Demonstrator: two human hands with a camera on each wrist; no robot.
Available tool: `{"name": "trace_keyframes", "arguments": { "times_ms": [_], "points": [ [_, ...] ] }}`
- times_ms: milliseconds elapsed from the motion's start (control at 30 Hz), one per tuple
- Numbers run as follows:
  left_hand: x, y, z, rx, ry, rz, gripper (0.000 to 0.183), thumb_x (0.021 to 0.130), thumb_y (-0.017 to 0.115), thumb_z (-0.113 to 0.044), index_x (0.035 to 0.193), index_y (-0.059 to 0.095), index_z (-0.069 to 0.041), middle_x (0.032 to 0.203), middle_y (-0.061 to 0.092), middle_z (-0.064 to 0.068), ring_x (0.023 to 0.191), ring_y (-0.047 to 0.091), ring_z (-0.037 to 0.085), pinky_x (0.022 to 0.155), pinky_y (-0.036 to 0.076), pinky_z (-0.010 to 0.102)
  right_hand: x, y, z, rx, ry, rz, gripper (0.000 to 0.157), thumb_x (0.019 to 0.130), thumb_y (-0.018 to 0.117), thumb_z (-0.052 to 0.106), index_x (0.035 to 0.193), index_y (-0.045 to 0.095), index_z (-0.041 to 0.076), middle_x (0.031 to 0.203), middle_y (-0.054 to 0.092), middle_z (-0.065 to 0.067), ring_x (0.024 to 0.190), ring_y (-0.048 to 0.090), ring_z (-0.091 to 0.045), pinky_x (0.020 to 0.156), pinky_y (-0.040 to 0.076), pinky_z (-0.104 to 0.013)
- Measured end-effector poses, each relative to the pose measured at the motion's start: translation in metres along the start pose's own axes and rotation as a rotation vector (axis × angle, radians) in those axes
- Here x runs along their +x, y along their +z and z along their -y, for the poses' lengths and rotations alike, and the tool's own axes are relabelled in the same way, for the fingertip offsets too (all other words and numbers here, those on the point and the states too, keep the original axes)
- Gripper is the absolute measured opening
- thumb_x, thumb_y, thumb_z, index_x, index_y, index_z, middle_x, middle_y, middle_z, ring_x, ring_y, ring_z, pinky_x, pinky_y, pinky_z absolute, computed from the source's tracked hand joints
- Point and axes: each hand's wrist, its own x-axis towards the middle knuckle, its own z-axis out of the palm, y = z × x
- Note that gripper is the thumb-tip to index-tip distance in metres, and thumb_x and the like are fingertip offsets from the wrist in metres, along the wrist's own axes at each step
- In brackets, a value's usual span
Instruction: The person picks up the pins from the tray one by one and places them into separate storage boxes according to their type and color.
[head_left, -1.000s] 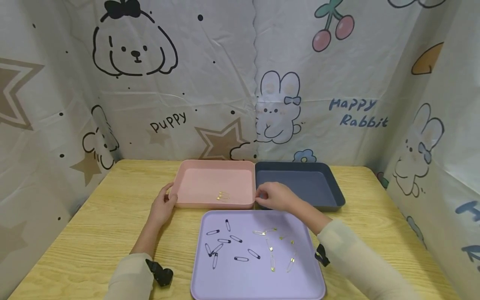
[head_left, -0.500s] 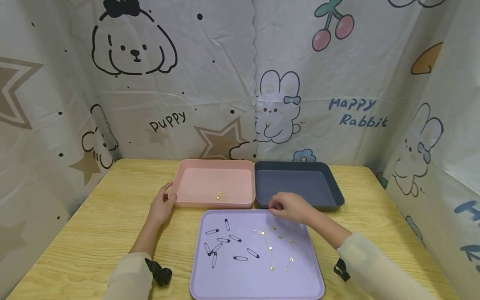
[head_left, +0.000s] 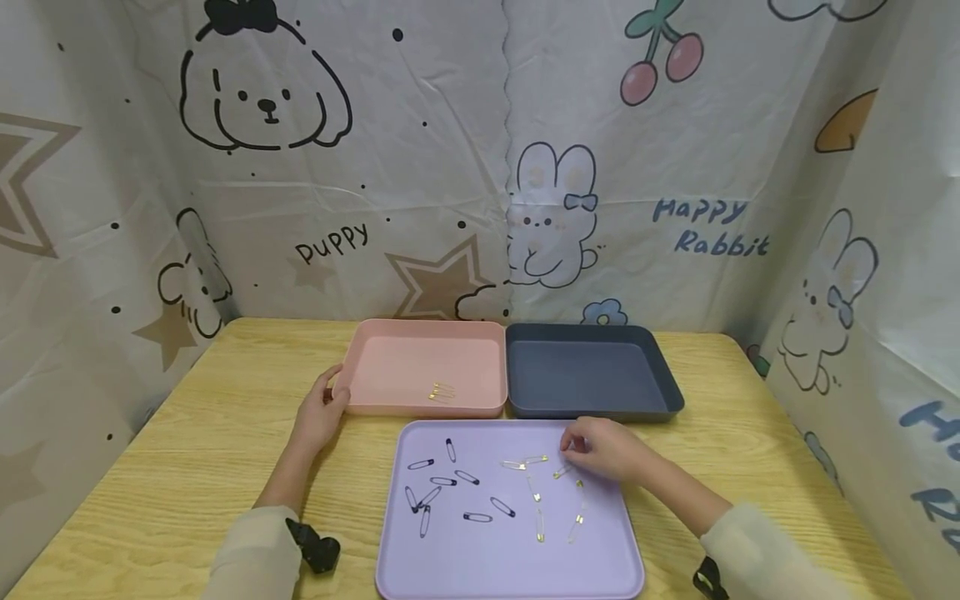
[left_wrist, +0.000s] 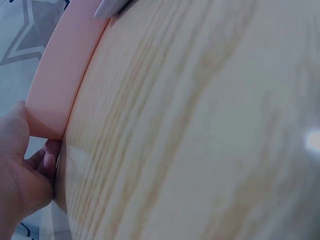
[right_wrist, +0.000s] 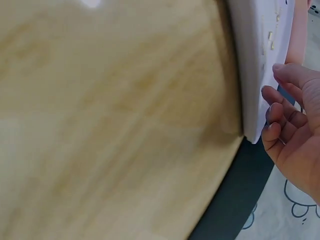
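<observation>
On the lilac tray lie black safety pins to the left and gold safety pins to the right. My right hand is over the tray's far right part, fingertips right by a gold pin. In the right wrist view, that hand has thumb and index finger apart, the other fingers loosely bent, nothing between them. My left hand rests against the left end of the pink tray; in the left wrist view its fingertips touch the wall and the lower fingers bend beneath. Several gold pins lie inside.
A dark blue tray stands beside the pink one, behind the lilac tray. All are on a wooden table. A printed curtain hangs around the back and sides.
My right hand has moved from between the pink and dark blue trays toward me and right, down to the gold pins on the lilac tray. The left hand stays at the pink tray.
</observation>
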Motion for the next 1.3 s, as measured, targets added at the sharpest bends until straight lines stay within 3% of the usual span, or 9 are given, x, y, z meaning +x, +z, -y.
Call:
{"name": "trace_keyframes", "arguments": {
  "times_ms": [800,1000,1300],
  "points": [
    [-0.001,0.001,-0.002,0.024,0.009,-0.015,0.055,0.097,0.037,-0.031,0.149,0.025,-0.016,0.114,0.049,0.017,0.094,0.045,0.022,0.074,0.037,0.029,-0.009,0.004,-0.006,0.006,-0.024,0.047,0.008,0.081,0.068,0.014,0.076,0.064,0.019,0.069,0.050,0.012,0.065,0.042,0.000,0.060,0.038,-0.018],
    [0.002,0.002,0.001,0.020,0.014,-0.020,0.055,0.096,0.038,-0.031,0.149,0.025,-0.017,0.113,0.050,0.016,0.093,0.045,0.022,0.074,0.037,0.029,-0.006,0.001,-0.005,0.074,0.022,0.077,0.009,0.081,0.066,0.013,0.074,0.063,0.017,0.067,0.051,0.011,0.063,0.044,-0.002,0.059,0.039,-0.019],
    [0.002,0.001,0.001,0.026,0.014,-0.012,0.055,0.097,0.038,-0.030,0.148,0.025,-0.015,0.117,0.050,0.018,0.097,0.046,0.025,0.078,0.038,0.031,0.002,-0.005,-0.003,0.231,0.047,0.048,0.007,0.081,0.063,0.010,0.075,0.064,0.011,0.064,0.052,0.007,0.059,0.045,-0.003,0.054,0.040,-0.019]
  ]
}}
